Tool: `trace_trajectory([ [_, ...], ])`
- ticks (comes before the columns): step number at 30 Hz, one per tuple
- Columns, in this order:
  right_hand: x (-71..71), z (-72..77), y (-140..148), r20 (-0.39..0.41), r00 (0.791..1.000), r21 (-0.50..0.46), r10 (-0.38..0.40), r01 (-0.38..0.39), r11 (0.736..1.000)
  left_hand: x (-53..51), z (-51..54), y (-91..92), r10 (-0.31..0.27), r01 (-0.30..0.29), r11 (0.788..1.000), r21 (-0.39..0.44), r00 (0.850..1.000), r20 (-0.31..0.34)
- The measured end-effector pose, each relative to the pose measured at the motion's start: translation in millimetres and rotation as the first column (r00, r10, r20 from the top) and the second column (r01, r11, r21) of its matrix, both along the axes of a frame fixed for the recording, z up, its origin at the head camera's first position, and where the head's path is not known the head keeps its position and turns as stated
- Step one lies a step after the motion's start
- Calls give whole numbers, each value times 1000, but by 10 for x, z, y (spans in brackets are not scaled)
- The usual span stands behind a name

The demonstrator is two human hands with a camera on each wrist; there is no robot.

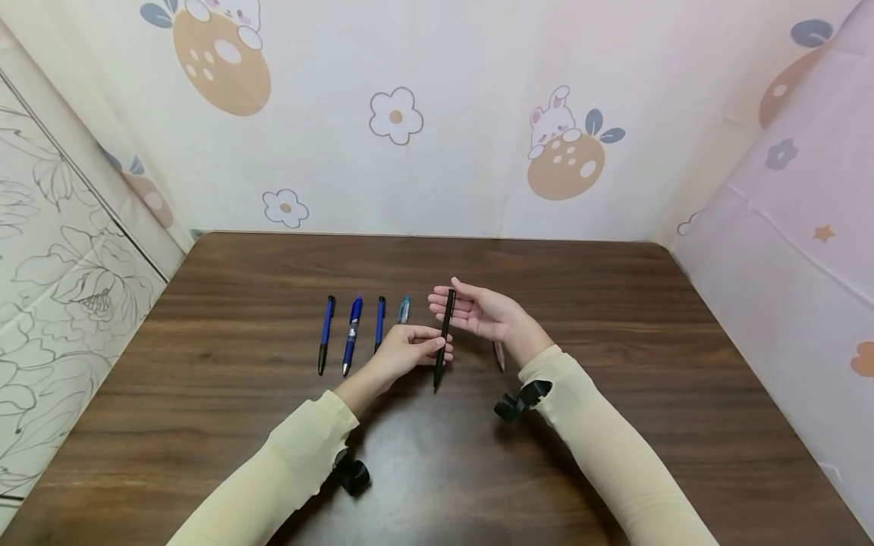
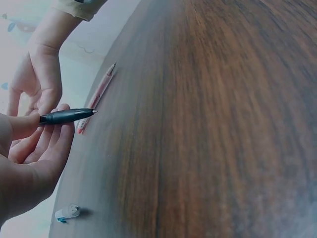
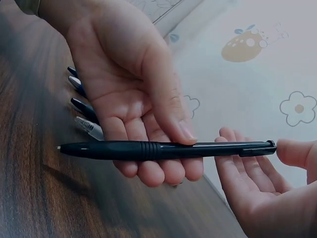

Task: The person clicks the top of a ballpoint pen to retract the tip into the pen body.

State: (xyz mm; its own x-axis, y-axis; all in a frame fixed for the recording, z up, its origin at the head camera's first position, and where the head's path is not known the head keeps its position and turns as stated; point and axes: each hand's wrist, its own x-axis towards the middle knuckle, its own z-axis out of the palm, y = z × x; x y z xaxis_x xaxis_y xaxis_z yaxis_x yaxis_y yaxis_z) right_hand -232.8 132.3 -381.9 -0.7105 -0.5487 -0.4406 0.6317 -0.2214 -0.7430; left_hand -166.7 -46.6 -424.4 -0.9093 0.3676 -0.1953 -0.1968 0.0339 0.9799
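Observation:
My left hand (image 1: 403, 351) pinches a black click pen (image 1: 447, 322) between thumb and fingers, above the table. The pen slants with its tip towards me, and a small pale point shows at that tip in the right wrist view. Facing it, my right hand (image 1: 490, 314) is spread palm up with fingers extended. Its thumb (image 3: 293, 152) is at the clip end of the pen, at or against the button; whether it presses cannot be told. Under the right wrist lies a pink pen (image 1: 499, 356), partly hidden in the head view and fully seen in the left wrist view.
Left of the hands, a blue pen with black ends (image 1: 326, 335), a blue patterned pen (image 1: 352, 334), another blue pen (image 1: 380, 322) and a clear light-blue pen (image 1: 404, 309) lie in a row on the brown wooden table (image 1: 205, 425). A printed curtain (image 1: 464, 174) hangs behind.

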Motion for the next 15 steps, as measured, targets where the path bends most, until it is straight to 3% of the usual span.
trace_trajectory([
  [15, 4, 79, 5, 2, 999, -48, 47, -46, 998, -12, 119, 19, 11, -11, 1000, -13, 1000, 2],
])
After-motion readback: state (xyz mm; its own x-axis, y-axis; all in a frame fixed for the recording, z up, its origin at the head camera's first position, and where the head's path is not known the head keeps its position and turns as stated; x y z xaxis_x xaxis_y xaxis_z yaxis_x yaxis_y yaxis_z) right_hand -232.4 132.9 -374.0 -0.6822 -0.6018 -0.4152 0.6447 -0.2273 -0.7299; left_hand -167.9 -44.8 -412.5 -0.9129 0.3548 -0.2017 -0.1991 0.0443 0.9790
